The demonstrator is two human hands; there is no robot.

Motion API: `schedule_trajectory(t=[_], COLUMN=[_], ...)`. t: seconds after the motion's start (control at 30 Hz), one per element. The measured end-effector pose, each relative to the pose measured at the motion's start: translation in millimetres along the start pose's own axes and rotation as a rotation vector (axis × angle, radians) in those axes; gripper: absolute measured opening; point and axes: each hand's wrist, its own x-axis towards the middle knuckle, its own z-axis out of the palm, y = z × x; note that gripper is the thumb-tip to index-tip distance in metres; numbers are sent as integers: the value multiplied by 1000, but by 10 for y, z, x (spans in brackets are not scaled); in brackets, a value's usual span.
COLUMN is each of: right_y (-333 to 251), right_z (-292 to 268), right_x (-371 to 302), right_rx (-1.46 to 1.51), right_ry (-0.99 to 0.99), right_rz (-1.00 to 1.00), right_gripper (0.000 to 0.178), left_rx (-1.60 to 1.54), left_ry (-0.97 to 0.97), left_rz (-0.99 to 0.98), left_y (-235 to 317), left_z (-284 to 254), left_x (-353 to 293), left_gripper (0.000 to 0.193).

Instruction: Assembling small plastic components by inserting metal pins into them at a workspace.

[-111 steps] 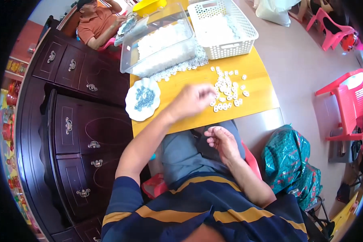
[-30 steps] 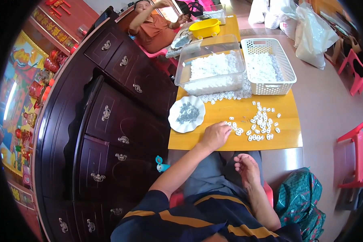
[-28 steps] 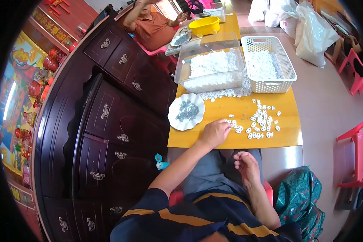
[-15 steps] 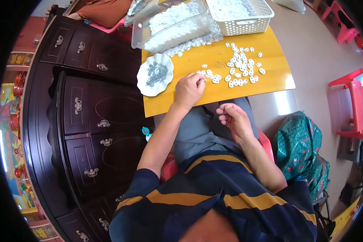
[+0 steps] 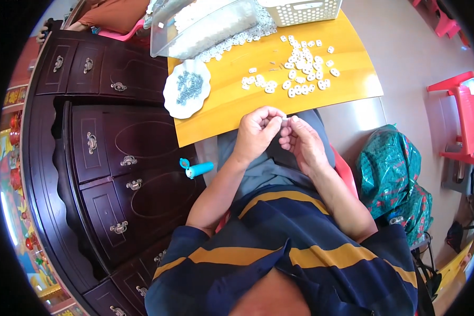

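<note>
My left hand (image 5: 259,132) and my right hand (image 5: 306,146) meet over my lap, just off the table's near edge. Their thumbs and fingers pinch a small white piece (image 5: 285,122) between them, mostly covered by the fingertips. On the yellow wooden table (image 5: 231,113) lies a loose pile of small white oval pieces with two dark holes (image 5: 305,66). A smaller cluster of the same pieces (image 5: 259,81) lies to its left. A white scalloped dish (image 5: 171,100) at the table's left holds many small grey metal parts (image 5: 188,88), too small to name surely.
At the table's far side stand a clear plastic bin (image 5: 216,39) full of white pieces and a cream perforated basket (image 5: 305,13). A dark wooden cabinet (image 5: 102,118) borders the left. A turquoise bottle (image 5: 200,169) is beside my left arm; a green bag (image 5: 387,168) sits at right.
My left hand has come back from the small cluster on the table toward my lap. My right hand has risen to meet it at the white piece. The view has shifted slightly.
</note>
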Motion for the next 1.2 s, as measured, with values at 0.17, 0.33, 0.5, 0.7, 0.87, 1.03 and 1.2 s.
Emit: schedule_trajectory(t=[0.17,0.33,0.5,0.7,0.87,1.03,1.2], right_y=[-63,-69,-48,-90,-96,-68,-50], right_z=[9,47,40,-1,37,28,33], right_x=[-3,-6,-13,-26,-37,-33,-33], right_rx=[97,13,28,98,124,34,-56], right_ry=[-6,-27,-33,-84,-115,-99,-73], right_rz=[-14,-20,-42,-8,54,-9,-80], right_gripper=[17,11,7,8,8,8,9], left_rx=[328,374,443,445,466,385,407], left_ry=[-59,-82,-144,-180,-252,-244,-272], left_rz=[192,260,264,344,309,265,235], left_y=[226,186,216,233,260,227,247], left_z=[23,-88,-95,-82,-194,-214,-222], left_x=[4,35,12,7,31,-3,-5], left_gripper=[6,7,9,14,17,17,15])
